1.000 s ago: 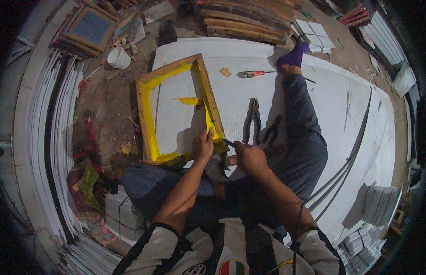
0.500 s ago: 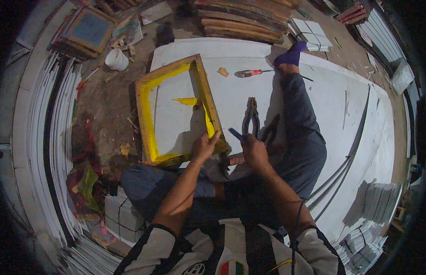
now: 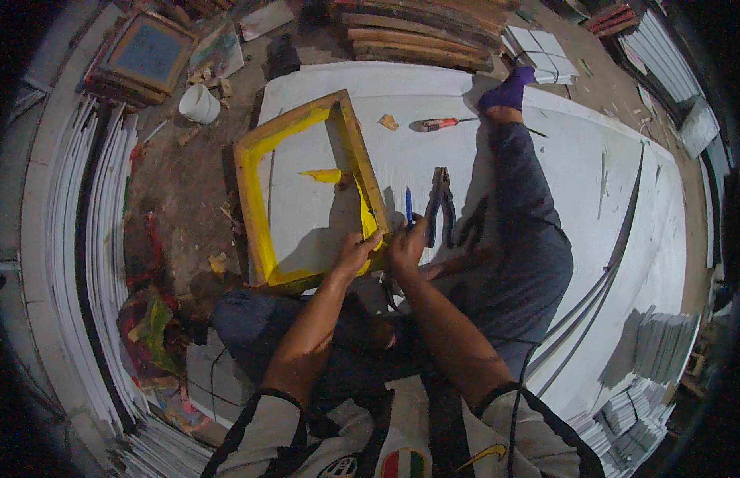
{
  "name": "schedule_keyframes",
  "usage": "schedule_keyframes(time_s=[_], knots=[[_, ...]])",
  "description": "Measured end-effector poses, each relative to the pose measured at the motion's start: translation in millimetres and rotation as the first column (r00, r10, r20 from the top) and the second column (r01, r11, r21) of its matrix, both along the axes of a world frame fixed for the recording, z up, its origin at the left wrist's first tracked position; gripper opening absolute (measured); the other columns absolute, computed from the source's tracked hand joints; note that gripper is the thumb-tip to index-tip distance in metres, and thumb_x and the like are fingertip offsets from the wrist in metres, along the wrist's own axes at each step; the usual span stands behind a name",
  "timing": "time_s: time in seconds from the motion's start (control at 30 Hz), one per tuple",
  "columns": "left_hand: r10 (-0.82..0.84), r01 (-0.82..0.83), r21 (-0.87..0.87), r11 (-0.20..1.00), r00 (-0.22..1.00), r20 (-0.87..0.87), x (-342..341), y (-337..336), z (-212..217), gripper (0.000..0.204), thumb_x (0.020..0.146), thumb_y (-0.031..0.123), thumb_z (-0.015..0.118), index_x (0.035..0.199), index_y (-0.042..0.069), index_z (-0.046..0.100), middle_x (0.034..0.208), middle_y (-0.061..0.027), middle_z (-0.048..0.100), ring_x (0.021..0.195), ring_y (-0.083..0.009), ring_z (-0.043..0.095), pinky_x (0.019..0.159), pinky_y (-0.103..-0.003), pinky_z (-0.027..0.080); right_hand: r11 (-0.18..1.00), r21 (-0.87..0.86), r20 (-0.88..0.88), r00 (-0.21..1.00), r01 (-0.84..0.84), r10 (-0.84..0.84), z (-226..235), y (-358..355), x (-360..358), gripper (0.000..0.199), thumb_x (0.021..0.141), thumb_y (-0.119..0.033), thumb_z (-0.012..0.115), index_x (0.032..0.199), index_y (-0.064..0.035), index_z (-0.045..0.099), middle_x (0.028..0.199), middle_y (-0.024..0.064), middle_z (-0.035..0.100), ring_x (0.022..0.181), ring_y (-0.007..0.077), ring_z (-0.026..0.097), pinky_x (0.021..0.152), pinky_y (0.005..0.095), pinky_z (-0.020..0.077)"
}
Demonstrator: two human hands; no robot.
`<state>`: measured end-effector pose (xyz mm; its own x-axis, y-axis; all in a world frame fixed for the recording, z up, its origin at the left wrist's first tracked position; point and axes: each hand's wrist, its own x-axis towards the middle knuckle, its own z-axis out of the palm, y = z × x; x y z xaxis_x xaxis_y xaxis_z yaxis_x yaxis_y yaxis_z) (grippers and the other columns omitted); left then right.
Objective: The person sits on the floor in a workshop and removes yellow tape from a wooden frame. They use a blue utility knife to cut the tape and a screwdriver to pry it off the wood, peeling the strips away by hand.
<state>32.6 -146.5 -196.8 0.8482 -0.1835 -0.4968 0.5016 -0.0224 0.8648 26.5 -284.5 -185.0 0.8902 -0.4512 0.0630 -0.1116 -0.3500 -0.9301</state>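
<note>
A wooden frame (image 3: 256,209) with yellow mesh remnants lies on a white sheet in front of me. My left hand (image 3: 355,253) grips the frame's near right corner. My right hand (image 3: 405,245) is closed on a thin blue-handled tool (image 3: 409,205), its tip against the frame's right edge. Black pliers (image 3: 441,205) lie on the sheet just right of that hand. A red-handled screwdriver (image 3: 437,124) lies farther away.
My right leg (image 3: 520,215) in dark trousers and a purple sock stretches across the white sheet (image 3: 617,199). A white cup (image 3: 199,103) and another frame (image 3: 147,54) sit at the far left. Wooden planks (image 3: 418,36) lie beyond. Stacked white panels (image 3: 75,239) line both sides.
My right hand moved from the frame's near edge up to its right side, and the blue-handled tool now points upward against the frame. The pliers lie on the sheet.
</note>
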Motion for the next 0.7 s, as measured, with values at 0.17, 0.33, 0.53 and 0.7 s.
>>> schedule_keyframes(time_s=[0.17, 0.33, 0.53, 0.7], knots=[[0.084, -0.087, -0.061, 0.994, 0.995, -0.051, -3.2, -2.4, -10.6, 0.034, 0.096, 0.036, 0.068, 0.101, 0.003, 0.073, 0.086, 0.0015, 0.067, 0.078, -0.0082, 0.060, 0.068, -0.029, 0.047, 0.999, -0.005, -0.151, 0.988, -0.044, 0.043, 4.4, 0.3, 2.6, 0.025, 0.102, -0.022, 0.050, 0.114, 0.0004, 0.052, 0.082, 0.0234, 0.066, 0.074, 0.0440, 0.066, 0.067, 0.0503, 0.0499], [0.141, -0.125, 0.125, 0.984, 0.982, -0.126, -0.4, -12.5, 6.8, 0.042, 0.096, 0.042, 0.066, 0.102, 0.000, 0.072, 0.086, -0.0008, 0.068, 0.079, -0.0107, 0.060, 0.069, -0.031, 0.048, 0.990, -0.136, -0.252, 0.968, -0.024, -0.011, -3.6, -1.0, 6.2, 0.025, 0.100, -0.021, 0.053, 0.116, -0.0025, 0.053, 0.090, 0.0250, 0.068, 0.081, 0.0472, 0.067, 0.069, 0.0532, 0.0498], [0.141, -0.130, 0.195, 0.972, 0.989, -0.047, 0.1, -13.5, -16.2, 0.053, 0.097, 0.049, 0.063, 0.105, -0.003, 0.070, 0.089, -0.0062, 0.068, 0.085, -0.0183, 0.062, 0.077, -0.036, 0.049, 0.985, -0.167, -0.336, 0.942, -0.053, -0.006, 14.7, 3.9, 9.3, 0.025, 0.097, -0.019, 0.054, 0.117, -0.0036, 0.054, 0.095, 0.0246, 0.069, 0.087, 0.0475, 0.067, 0.074, 0.0540, 0.0500], [0.226, -0.170, 0.267, 0.949, 0.954, -0.196, -4.4, -9.8, -28.1, 0.068, 0.092, 0.061, 0.063, 0.114, -0.003, 0.068, 0.102, -0.0156, 0.069, 0.096, -0.0257, 0.064, 0.085, -0.040, 0.050, 0.990, -0.124, -0.381, 0.924, -0.063, 0.011, 13.7, 2.2, 8.5, 0.028, 0.092, -0.016, 0.055, 0.117, -0.0043, 0.054, 0.096, 0.0238, 0.070, 0.087, 0.0472, 0.067, 0.076, 0.0555, 0.0493]])
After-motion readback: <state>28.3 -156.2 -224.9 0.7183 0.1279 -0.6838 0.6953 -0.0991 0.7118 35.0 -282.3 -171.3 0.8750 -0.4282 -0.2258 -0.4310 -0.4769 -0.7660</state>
